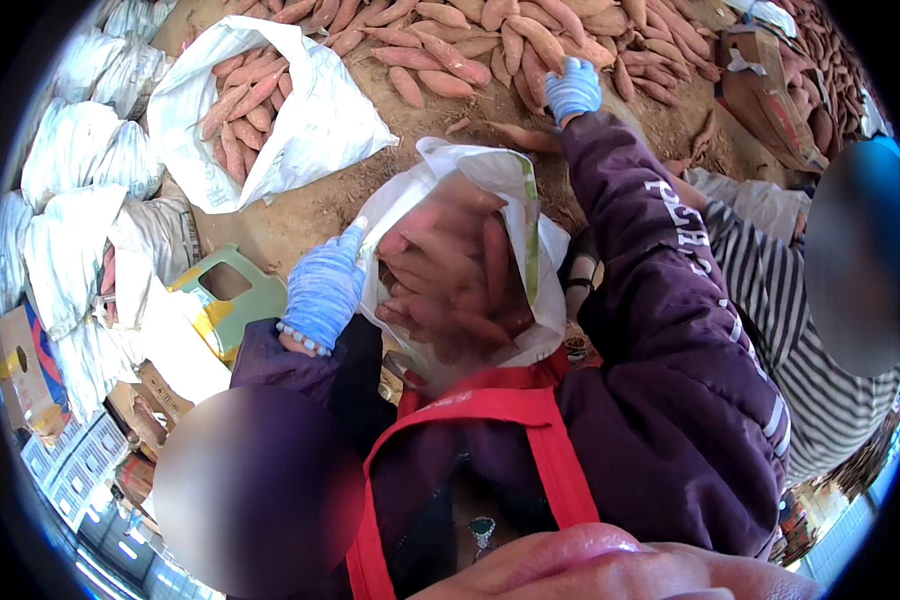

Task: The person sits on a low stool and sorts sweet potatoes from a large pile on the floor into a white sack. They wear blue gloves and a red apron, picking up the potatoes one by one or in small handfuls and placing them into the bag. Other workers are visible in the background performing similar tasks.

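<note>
Directly in front of me a white woven sack (551, 247) stands with its mouth wide, part full of reddish sweet potatoes (450, 262). My left hand (324, 281), in a blue knitted glove, grips the sack's left rim. Stretched far forward, my right hand (572, 88) wears a matching glove and reaches the near edge of a large heap of sweet potatoes (536, 41). One sweet potato (594, 52) lies right at its fingertips. The back of the glove hides whether the fingers close around it.
Another white sack (322, 112) holding sweet potatoes stands ahead on the left. Filled sacks (82, 150) line the left side, near a green plastic crate (259, 289). A cardboard box (761, 90) stands ahead on the right. Close on my right is a person in a striped top (780, 300).
</note>
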Available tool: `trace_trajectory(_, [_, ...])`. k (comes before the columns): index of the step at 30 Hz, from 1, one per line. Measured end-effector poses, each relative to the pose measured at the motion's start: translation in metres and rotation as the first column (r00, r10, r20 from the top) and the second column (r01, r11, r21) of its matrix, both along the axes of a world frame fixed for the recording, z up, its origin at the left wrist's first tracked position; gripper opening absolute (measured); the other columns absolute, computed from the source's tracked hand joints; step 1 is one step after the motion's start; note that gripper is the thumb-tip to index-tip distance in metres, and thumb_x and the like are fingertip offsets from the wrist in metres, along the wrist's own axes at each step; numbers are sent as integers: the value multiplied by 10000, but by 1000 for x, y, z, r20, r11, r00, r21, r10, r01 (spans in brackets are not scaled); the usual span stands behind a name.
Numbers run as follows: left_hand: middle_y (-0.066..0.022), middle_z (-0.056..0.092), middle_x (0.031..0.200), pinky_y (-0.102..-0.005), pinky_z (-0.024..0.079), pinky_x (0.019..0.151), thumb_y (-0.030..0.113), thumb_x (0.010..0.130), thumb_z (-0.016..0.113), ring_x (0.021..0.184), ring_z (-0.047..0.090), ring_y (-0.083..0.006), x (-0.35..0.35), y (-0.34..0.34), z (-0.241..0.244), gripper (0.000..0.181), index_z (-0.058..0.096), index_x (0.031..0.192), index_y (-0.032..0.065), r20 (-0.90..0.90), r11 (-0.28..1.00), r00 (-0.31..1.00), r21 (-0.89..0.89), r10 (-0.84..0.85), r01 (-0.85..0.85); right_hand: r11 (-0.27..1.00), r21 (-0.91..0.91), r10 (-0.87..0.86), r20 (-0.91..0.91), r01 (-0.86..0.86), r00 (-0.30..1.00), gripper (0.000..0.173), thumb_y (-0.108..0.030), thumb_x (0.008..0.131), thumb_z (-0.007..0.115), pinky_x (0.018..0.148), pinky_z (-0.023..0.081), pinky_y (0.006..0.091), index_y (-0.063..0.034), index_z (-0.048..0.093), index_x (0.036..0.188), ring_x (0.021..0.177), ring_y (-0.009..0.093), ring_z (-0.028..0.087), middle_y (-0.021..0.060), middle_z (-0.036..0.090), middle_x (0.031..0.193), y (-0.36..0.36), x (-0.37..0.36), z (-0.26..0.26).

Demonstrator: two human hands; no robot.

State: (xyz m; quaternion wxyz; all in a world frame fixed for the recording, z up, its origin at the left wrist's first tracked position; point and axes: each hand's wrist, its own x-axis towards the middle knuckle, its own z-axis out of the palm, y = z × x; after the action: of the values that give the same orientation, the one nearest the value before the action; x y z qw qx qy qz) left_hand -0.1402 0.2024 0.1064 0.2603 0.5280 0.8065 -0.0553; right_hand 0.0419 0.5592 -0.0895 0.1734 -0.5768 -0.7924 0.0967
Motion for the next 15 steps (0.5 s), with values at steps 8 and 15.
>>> trace_trajectory(8, [-166, 626, 902, -378, 479, 732, 153, 776, 590, 817, 605, -318, -20, 8, -25, 433, 524, 1204, 127, 79, 985, 996, 161, 49, -62, 947, -299, -61, 188, 117, 980, 723, -464, 690, 666, 910, 428, 406, -64, 437, 1247, 1114, 348, 496, 198, 481, 1234, 75, -29, -61])
trace_trajectory(15, [-196, 616, 890, -411, 475, 703, 207, 820, 554, 810, 599, -350, -22, 17, -30, 348, 546, 1147, 88, 124, 991, 986, 55, 113, -121, 674, -728, -175, -319, -122, 932, 565, -446, 671, 726, 709, 470, 307, -1, 596, 994, 785, 202, 594, 106, 630, 866, 52, -5, -53])
